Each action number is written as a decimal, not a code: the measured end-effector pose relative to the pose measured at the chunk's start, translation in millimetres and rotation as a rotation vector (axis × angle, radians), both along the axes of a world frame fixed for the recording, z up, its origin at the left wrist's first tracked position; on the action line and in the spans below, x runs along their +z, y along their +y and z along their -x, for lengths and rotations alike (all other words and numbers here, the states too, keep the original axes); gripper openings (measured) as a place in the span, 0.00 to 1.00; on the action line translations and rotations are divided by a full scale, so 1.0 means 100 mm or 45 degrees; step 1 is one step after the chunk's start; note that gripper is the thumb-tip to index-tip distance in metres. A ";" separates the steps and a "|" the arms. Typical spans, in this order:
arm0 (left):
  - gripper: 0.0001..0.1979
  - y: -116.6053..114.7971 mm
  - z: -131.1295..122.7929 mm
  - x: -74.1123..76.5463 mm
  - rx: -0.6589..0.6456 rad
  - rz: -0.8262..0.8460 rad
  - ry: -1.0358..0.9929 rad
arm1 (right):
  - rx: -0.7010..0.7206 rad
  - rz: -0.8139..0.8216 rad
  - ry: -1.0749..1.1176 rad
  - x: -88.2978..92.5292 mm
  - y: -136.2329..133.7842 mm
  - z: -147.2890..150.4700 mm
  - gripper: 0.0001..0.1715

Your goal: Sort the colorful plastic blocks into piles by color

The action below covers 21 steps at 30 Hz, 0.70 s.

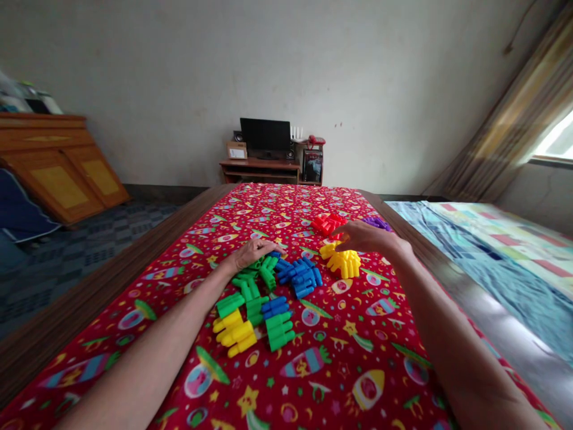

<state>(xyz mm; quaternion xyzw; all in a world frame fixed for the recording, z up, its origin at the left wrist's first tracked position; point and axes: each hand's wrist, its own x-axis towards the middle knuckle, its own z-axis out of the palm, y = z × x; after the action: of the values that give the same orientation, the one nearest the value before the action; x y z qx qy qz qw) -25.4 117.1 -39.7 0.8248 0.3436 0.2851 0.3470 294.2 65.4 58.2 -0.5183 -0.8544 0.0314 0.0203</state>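
Note:
My left hand (pixel 255 253) is low over the pile, its fingers closed over a blue building block (pixel 274 254). Under its palm and beside it lie green blocks (pixel 267 273), and to the right is a heap of blue blocks (pixel 302 275). My right hand (pixel 362 236) hovers above the yellow blocks (pixel 345 264), thumb and fingers apart, holding nothing that I can see. Red blocks (pixel 329 224) lie just behind it, and purple blocks (pixel 376 223) show partly past its wrist. Nearer me are more yellow blocks (pixel 236 332) and a green block (pixel 280 331).
A red patterned cloth (pixel 308 397) covers the long table, with dark wooden edges (pixel 147 272). At the far end stands a desk with a monitor (pixel 265 137) and a red telephone (pixel 316 141). A bed (pixel 492 251) is at the right, a wooden cabinet (pixel 58 167) at the left.

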 end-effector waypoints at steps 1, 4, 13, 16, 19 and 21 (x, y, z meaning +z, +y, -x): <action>0.24 0.00 0.00 0.00 0.005 0.007 0.002 | 0.008 -0.027 0.036 0.01 -0.01 0.02 0.22; 0.25 -0.02 0.00 0.01 0.021 0.016 0.022 | 0.030 -0.190 0.200 0.10 -0.11 0.22 0.16; 0.27 -0.06 -0.03 0.09 -0.013 -0.033 0.093 | 1.149 -0.377 0.250 -0.56 -1.07 1.59 0.17; 0.27 -0.06 -0.04 0.11 -0.031 -0.041 0.103 | 1.137 -0.493 0.128 -0.83 -1.19 1.73 0.12; 0.28 -0.06 -0.04 0.10 -0.013 -0.040 0.106 | 1.123 -0.532 0.057 -0.85 -1.17 1.69 0.12; 0.28 -0.06 -0.03 0.09 0.005 -0.036 0.100 | 1.127 -0.495 0.065 -0.78 -1.11 1.65 0.10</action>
<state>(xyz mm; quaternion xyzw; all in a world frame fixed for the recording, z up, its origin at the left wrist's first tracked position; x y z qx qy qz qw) -22.4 110.7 -30.9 0.8394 0.3546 0.2580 0.3209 129.6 -45.8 -19.7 -0.0907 -0.9821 -0.1105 0.1224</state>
